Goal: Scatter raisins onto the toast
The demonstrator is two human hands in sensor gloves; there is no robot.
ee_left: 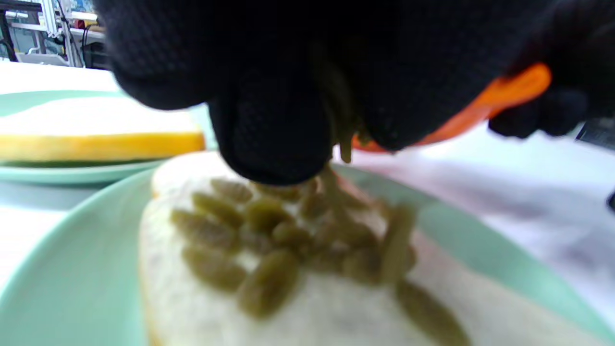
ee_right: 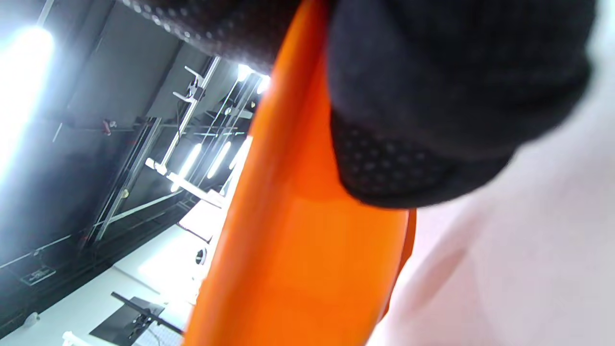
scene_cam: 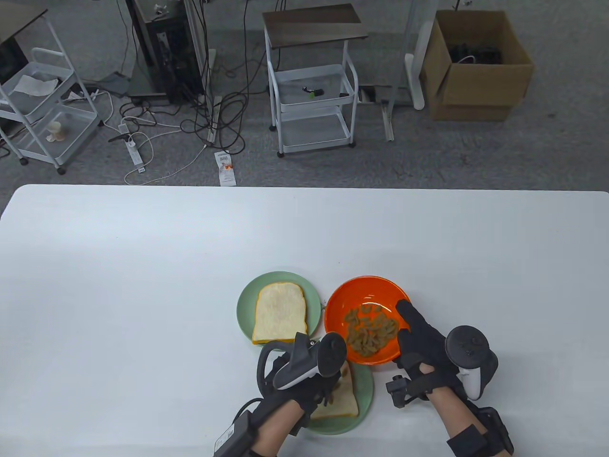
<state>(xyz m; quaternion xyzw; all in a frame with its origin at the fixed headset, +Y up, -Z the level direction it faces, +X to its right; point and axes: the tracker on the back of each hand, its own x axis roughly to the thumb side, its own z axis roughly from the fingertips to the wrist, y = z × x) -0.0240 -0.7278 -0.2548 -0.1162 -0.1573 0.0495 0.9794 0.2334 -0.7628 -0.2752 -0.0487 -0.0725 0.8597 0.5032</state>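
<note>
The left hand (ee_left: 307,96) is pinching greenish raisins (ee_left: 288,240) just above the near white toast slice (ee_left: 336,312), best released gradually and spread, while the right hand (scene_cam: 418,340) is gripping the orange plastic bowl (scene_cam: 366,295).

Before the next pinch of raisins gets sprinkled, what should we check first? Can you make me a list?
1. Near toast already has raisins on it: ok.
2. Left hand is right over that toast, raisins between its fingers: ok.
3. Orange bowl has raisins left to take: ok.
4. Right hand holds the bowl's rim so it stays put: ok.
5. Far toast on its green plate has raisins: not ok, bare.
6. Far corners of the near toast covered: cannot tell, hidden by the hand.
</note>
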